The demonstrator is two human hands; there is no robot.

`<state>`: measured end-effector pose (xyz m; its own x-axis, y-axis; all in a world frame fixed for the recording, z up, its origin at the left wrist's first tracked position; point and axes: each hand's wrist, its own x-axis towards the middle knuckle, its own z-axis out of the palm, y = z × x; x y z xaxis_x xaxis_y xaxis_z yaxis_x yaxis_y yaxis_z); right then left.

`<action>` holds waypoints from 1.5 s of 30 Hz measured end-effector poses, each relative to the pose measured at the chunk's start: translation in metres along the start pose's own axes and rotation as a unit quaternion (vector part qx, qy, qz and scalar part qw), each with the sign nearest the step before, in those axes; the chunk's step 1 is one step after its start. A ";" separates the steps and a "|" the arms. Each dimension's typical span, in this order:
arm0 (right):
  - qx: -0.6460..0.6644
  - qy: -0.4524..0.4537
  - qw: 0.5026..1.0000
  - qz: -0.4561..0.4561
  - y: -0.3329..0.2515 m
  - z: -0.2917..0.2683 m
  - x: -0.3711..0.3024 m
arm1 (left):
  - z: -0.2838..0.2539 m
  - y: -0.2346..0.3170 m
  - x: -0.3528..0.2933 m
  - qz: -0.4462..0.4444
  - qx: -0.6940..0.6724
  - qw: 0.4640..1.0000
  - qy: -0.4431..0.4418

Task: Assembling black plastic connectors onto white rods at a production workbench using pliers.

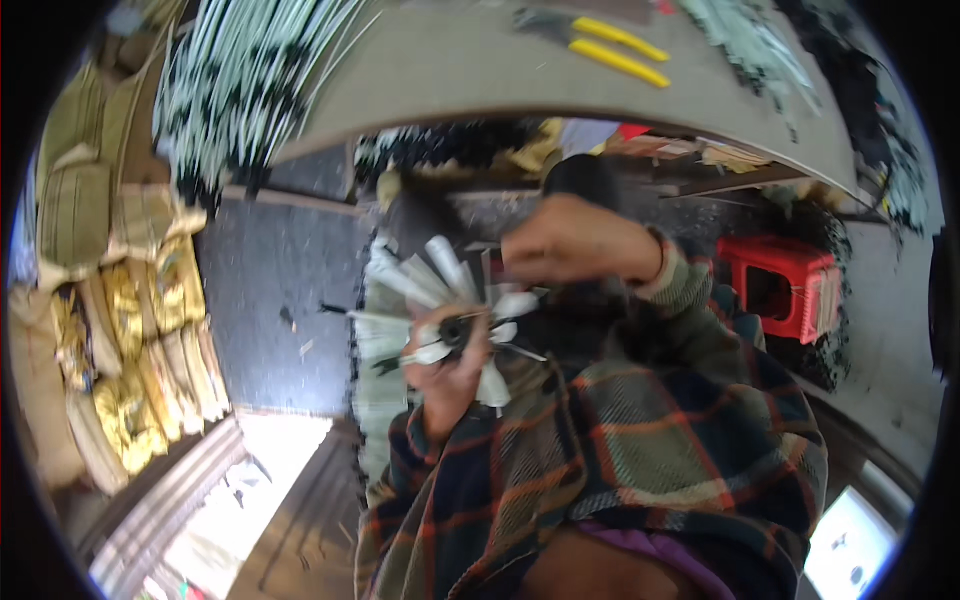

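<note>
My left hand (pixel 448 378) is wrapped around a bundle of white blade-like strips (pixel 420 280), which fan out in all directions from a dark round core (pixel 457 332). Some strips have dark tips. My right hand (pixel 560 240) is just beyond the bundle, on its right, blurred by motion. Its fingers are curled closed near the strip ends; whatever they pinch cannot be made out. Beside my left forearm, a layer of pale strips with dark tips (pixel 385 400) hangs or lies along an edge.
A grey table (pixel 430 60) stands ahead, holding yellow-handled pliers (pixel 620 52), a large pile of pale dark-tipped strips (pixel 250 80) at left and another pile (pixel 750 45) at right. A red plastic stool (pixel 785 288) is at right. Brown and gold packages (pixel 125 300) are stacked at left.
</note>
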<state>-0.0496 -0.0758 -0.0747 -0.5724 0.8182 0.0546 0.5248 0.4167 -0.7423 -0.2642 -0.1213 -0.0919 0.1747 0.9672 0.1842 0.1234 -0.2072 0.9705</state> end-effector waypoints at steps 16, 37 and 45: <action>-0.380 0.375 0.835 0.131 0.081 -0.109 -0.044 | 0.015 0.023 0.028 -0.075 -0.014 0.979 -0.191; -0.614 0.251 0.733 -0.153 -0.020 -0.008 -0.054 | -0.006 0.014 0.023 -0.020 -0.036 0.967 -0.253; -0.534 0.321 0.779 -0.076 -0.014 0.033 -0.049 | -0.009 0.017 0.024 -0.069 -0.024 0.976 -0.206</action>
<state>-0.0499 -0.1348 -0.0894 -0.4259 0.6143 0.6642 0.9025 0.3399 0.2644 -0.2664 -0.1008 -0.0700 0.5379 0.8428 -0.0180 0.1304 -0.0621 0.9895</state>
